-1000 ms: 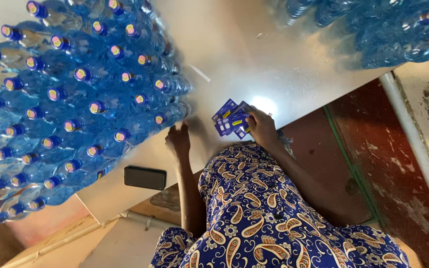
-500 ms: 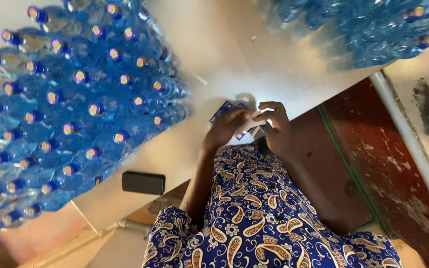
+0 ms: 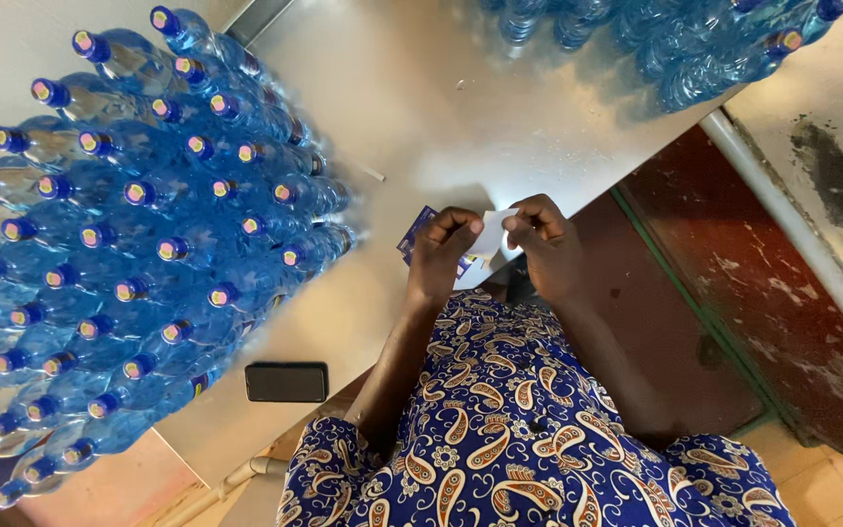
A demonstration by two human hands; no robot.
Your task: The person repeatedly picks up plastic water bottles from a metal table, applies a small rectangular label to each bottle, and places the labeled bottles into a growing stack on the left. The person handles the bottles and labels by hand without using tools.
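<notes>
Both hands (image 3: 495, 249) on a label sheet (image 3: 496, 226), beside capped blue bottles (image 3: 158, 224).

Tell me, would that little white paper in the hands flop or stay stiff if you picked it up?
Probably floppy: the white paper looks very thin, pinched between the left hand and right hand. It is likely very light, since fingertips alone hold it up. It could tear or crease easily, being so thin.

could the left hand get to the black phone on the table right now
Probably yes: the left hand pinches a white slip, but bare table lies between it and the phone.
</notes>
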